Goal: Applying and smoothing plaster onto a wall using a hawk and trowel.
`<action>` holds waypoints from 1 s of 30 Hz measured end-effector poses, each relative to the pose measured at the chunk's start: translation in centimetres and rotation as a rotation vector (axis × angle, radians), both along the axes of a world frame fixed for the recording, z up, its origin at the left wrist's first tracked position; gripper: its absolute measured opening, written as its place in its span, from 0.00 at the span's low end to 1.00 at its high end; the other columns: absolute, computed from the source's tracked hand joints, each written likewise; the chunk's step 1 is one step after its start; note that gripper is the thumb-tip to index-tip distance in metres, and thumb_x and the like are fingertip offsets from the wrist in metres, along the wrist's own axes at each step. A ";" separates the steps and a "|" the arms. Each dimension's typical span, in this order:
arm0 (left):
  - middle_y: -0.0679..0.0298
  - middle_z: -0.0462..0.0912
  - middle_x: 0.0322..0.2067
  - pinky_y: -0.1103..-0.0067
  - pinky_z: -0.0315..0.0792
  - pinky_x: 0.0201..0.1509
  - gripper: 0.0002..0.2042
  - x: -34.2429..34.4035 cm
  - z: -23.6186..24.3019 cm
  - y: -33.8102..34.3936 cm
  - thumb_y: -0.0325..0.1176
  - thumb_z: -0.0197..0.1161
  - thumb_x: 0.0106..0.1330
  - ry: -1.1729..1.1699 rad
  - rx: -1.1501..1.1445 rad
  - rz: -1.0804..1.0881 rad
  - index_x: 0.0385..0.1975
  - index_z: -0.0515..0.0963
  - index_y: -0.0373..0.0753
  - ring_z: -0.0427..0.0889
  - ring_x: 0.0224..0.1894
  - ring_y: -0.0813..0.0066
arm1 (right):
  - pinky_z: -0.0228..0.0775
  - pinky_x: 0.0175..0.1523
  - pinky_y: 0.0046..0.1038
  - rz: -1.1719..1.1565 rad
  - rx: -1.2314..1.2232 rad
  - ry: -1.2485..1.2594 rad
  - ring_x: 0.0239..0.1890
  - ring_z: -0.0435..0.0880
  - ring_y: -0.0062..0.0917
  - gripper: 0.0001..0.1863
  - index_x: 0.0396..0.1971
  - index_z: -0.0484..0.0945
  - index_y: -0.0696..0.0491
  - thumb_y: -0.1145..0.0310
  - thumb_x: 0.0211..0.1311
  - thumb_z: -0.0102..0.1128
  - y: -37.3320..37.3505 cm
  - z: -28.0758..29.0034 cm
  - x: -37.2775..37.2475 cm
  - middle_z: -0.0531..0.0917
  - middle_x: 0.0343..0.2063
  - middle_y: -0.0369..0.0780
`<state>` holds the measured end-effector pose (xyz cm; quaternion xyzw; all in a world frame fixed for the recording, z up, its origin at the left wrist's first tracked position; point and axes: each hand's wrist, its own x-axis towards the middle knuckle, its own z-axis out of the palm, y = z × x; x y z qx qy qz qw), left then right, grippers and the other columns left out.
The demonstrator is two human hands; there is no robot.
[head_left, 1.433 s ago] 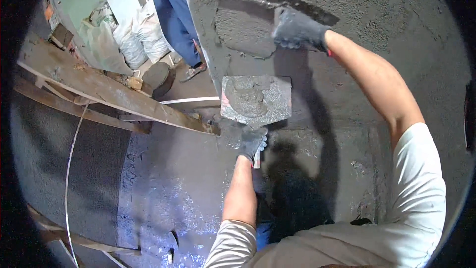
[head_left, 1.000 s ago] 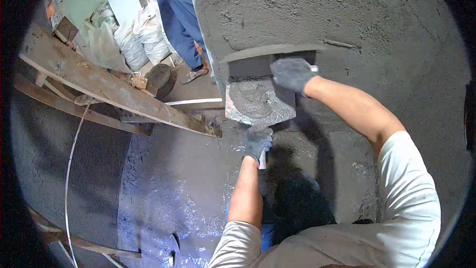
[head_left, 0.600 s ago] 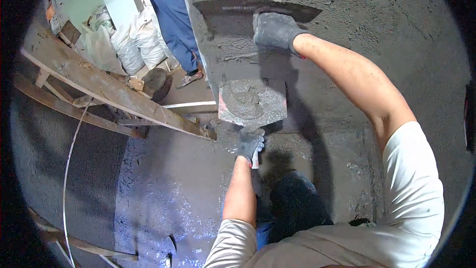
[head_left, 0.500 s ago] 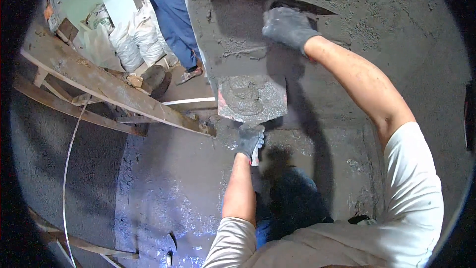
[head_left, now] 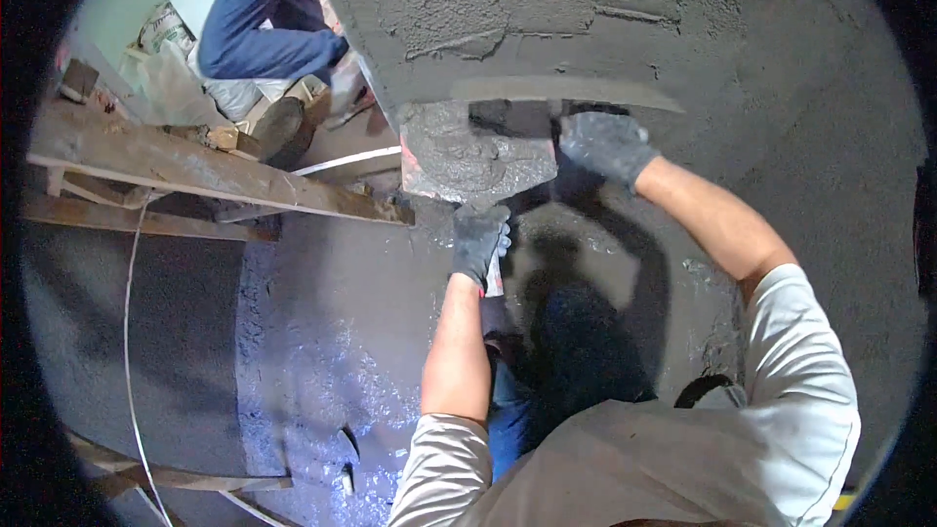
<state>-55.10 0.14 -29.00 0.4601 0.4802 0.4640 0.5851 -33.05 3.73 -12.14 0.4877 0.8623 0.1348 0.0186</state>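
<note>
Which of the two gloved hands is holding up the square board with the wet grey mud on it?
The left hand, low under the board. The right hand is higher, beside the wall.

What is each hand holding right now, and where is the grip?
Left hand grips the handle under the mortar-loaded hawk board. Right hand grips the trowel by its handle, blade against the wall.

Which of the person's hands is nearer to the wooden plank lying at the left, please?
The left. The left hand, gloved, grips the handle under the mortar board, just right of the wooden plank end. The right hand is farther right, past the board, at the wall.
</note>
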 end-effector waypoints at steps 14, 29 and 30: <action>0.66 0.74 0.17 0.82 0.62 0.10 0.09 -1.6 0.3 -3.0 0.33 0.50 0.62 0.113 0.008 0.016 0.35 0.76 0.38 0.70 0.11 0.77 | 0.51 0.65 0.36 -0.087 -0.076 0.479 0.60 0.62 0.34 0.22 0.54 0.68 0.47 0.53 0.63 0.42 1.7 -10.6 9.4 0.68 0.57 0.40; 0.67 0.72 0.13 0.81 0.61 0.09 0.05 -2.0 -2.6 -0.3 0.33 0.60 0.57 0.105 -0.140 -0.007 0.24 0.74 0.39 0.69 0.10 0.76 | 0.70 0.49 0.39 0.230 -0.231 0.461 0.44 0.78 0.38 0.17 0.43 0.74 0.57 0.62 0.59 0.47 4.1 -9.3 -0.6 0.79 0.38 0.49; 0.66 0.72 0.13 0.80 0.60 0.09 0.06 -1.9 -2.8 0.0 0.32 0.60 0.57 0.068 -0.189 0.011 0.23 0.74 0.39 0.69 0.09 0.75 | 0.70 0.49 0.39 0.230 -0.221 0.456 0.44 0.78 0.38 0.17 0.43 0.74 0.57 0.62 0.59 0.47 4.1 -7.4 -2.7 0.79 0.38 0.49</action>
